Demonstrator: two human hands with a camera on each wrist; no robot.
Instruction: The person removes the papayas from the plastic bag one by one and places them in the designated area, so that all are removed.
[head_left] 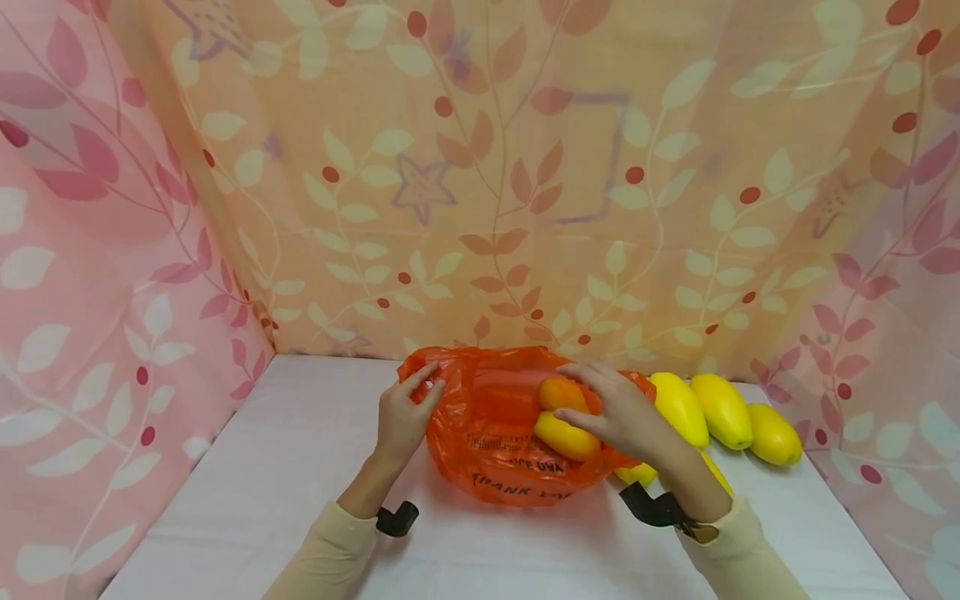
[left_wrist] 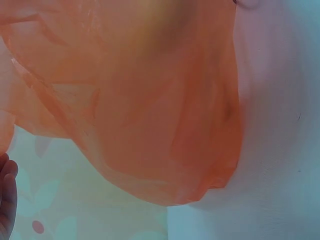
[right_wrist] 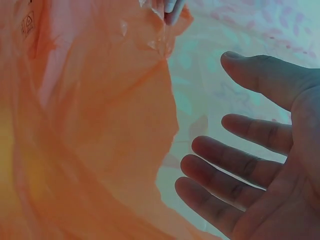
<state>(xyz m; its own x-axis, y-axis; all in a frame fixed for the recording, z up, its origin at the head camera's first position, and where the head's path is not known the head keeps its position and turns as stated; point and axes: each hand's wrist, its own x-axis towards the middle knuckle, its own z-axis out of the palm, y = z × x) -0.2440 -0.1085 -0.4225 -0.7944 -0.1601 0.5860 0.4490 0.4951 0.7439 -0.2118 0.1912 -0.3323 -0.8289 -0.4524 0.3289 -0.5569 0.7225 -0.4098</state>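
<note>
A thin orange-red plastic bag (head_left: 517, 492) with dark printed lettering lies with its mouth spread on the table. Two mangoes (head_left: 566, 435) rest inside, near its right side. My left hand (head_left: 401, 421) pinches the bag's left rim; its fingertips also show on the bag's edge in the right wrist view. Over the bag's right part is my right hand (head_left: 618, 412), fingers spread and holding nothing. In the right wrist view the right palm and fingers (right_wrist: 230, 165) stand apart from the film of the bag (right_wrist: 100, 125).
Several yellow mangoes (head_left: 720, 408) lie on the table to the right of the bag, some partly hidden behind the right forearm. A white cloth (head_left: 262, 467) covers the table. Patterned curtains (head_left: 495, 208) hang behind and on both sides.
</note>
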